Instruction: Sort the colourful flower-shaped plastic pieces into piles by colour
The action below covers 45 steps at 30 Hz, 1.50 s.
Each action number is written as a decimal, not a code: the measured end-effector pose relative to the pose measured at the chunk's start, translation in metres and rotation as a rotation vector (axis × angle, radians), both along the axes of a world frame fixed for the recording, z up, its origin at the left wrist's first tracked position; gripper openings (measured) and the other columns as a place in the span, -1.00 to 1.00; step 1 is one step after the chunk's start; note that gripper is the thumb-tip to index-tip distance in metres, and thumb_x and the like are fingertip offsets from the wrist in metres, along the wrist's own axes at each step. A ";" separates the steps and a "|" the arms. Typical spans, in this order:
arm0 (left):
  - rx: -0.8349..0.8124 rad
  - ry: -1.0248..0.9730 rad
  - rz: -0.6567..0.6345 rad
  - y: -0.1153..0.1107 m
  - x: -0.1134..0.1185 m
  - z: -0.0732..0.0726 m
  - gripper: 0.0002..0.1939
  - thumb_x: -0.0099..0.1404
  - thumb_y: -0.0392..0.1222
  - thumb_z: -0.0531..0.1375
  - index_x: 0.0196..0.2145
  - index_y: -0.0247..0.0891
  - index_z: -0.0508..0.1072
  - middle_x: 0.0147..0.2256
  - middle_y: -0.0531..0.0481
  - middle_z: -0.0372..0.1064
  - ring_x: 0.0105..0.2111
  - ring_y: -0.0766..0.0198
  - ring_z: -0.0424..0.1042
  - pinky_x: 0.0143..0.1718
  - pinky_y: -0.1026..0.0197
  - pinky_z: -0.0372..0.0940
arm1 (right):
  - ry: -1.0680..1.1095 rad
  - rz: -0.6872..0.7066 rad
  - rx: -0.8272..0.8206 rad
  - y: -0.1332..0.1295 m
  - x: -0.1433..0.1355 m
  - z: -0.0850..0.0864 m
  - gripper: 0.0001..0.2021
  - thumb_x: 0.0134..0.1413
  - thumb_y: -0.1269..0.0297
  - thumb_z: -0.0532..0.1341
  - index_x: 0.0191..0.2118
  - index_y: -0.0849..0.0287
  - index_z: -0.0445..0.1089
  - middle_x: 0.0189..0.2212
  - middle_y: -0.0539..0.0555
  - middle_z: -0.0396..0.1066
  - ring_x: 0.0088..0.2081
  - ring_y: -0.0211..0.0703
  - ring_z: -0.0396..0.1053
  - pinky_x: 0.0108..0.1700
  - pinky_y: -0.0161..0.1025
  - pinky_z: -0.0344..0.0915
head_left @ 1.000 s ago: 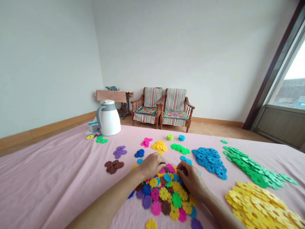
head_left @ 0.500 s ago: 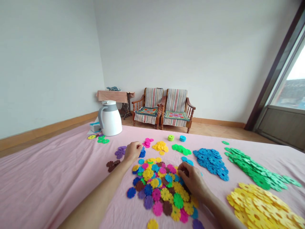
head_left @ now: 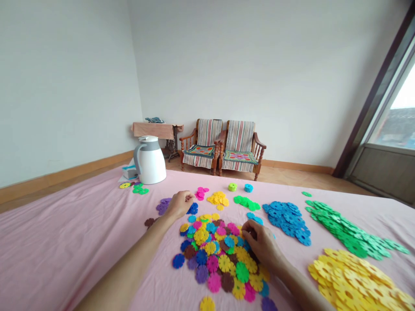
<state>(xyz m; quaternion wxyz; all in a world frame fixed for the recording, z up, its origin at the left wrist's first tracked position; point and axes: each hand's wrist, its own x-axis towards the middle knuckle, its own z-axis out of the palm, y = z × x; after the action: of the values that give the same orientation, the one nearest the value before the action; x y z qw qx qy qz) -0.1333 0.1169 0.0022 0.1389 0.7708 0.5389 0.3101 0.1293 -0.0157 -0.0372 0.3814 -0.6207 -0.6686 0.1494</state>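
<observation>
My left hand (head_left: 179,205) hovers just above the small dark blue heap of flower-shaped plastic discs (head_left: 192,209), close to the pink discs (head_left: 201,192). Its fingertips are drawn together, and whatever may be between them does not show. At the right edge of the mixed-colour pile of discs (head_left: 212,248) rests my right hand (head_left: 259,242). Thumb and fingers there are curled together over the discs; anything in them is hidden. Purple discs (head_left: 163,206) and brown discs (head_left: 149,223) lie partly behind my left forearm.
Small yellow (head_left: 218,198) and green (head_left: 247,203) heaps lie beyond the pile. Larger blue (head_left: 287,222), green (head_left: 353,233) and yellow (head_left: 359,280) heaps spread at right. A white jug (head_left: 151,162) stands at the far left. Two wooden chairs (head_left: 241,147) are behind the pink-covered table (head_left: 65,250).
My left hand has shifted slightly left and up, uncovering more of the dark blue discs and covering more of the brown ones. My right hand stays where it was.
</observation>
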 end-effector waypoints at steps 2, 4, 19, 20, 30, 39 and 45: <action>-0.032 0.068 -0.089 -0.009 0.000 0.005 -0.81 0.14 -0.26 0.10 -0.34 -0.22 0.50 -0.38 0.01 0.49 -0.36 0.27 0.43 -0.35 0.34 0.22 | 0.007 0.009 0.004 0.001 0.001 0.000 -0.89 -0.02 0.32 0.05 -0.47 0.12 0.28 -0.57 -0.04 0.34 -0.51 -0.24 0.27 -0.46 -0.33 0.12; -0.040 0.195 -0.147 -0.018 -0.002 0.005 -0.78 0.14 -0.31 0.06 -0.33 -0.20 0.49 -0.35 0.00 0.48 -0.32 0.25 0.43 -0.31 0.33 0.22 | 0.009 0.009 0.006 0.002 0.001 -0.001 -0.89 -0.02 0.32 0.05 -0.47 0.12 0.28 -0.57 -0.04 0.34 -0.51 -0.24 0.27 -0.46 -0.33 0.12; -0.310 0.049 -0.307 -0.042 0.000 -0.010 -0.73 0.11 -0.35 0.00 -0.30 -0.31 0.46 -0.40 -0.03 0.43 -0.45 0.27 0.41 -0.40 0.28 0.27 | 0.000 0.004 0.005 -0.001 0.000 0.000 -0.89 -0.02 0.31 0.05 -0.47 0.12 0.28 -0.56 -0.04 0.34 -0.50 -0.24 0.28 -0.45 -0.32 0.13; -0.398 -0.031 -0.343 -0.045 0.002 -0.007 -0.72 0.11 -0.34 0.00 -0.27 -0.34 0.44 -0.40 -0.03 0.42 -0.48 0.29 0.40 -0.43 0.28 0.28 | -0.003 0.001 0.002 -0.001 0.000 0.000 -0.89 -0.02 0.31 0.05 -0.47 0.12 0.28 -0.56 -0.04 0.34 -0.50 -0.24 0.28 -0.45 -0.32 0.13; -0.243 -0.123 -0.405 -0.052 0.014 0.002 -0.74 0.10 -0.36 0.03 -0.32 -0.34 0.48 -0.36 -0.04 0.43 -0.39 0.28 0.40 -0.32 0.26 0.29 | -0.035 -0.016 0.017 0.000 0.000 0.000 -0.89 -0.03 0.30 0.05 -0.48 0.12 0.28 -0.58 -0.05 0.34 -0.53 -0.25 0.27 -0.48 -0.34 0.11; 0.139 0.223 -0.419 -0.047 0.022 -0.021 -0.58 0.18 -0.46 -0.03 -0.13 -0.19 0.48 -0.26 -0.09 0.36 -0.19 0.21 0.30 -0.13 0.20 0.22 | -0.049 -0.022 0.019 -0.001 -0.002 0.001 -0.88 -0.02 0.31 0.04 -0.48 0.11 0.28 -0.59 -0.04 0.34 -0.53 -0.25 0.26 -0.48 -0.34 0.10; 0.173 0.332 -0.472 -0.044 0.028 -0.019 -0.56 0.22 -0.42 -0.02 -0.04 -0.07 0.41 -0.14 -0.06 0.34 -0.14 0.18 0.26 -0.07 0.12 0.17 | -0.048 -0.024 -0.001 -0.002 -0.002 0.001 -0.88 -0.01 0.30 0.03 -0.47 0.12 0.27 -0.58 -0.05 0.32 -0.53 -0.25 0.26 -0.47 -0.33 0.10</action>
<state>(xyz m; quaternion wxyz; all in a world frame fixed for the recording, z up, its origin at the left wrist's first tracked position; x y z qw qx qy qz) -0.1054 0.0730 -0.0170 0.0509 0.9239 0.3317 0.1841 0.1272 -0.0175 -0.0360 0.3668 -0.6324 -0.6699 0.1299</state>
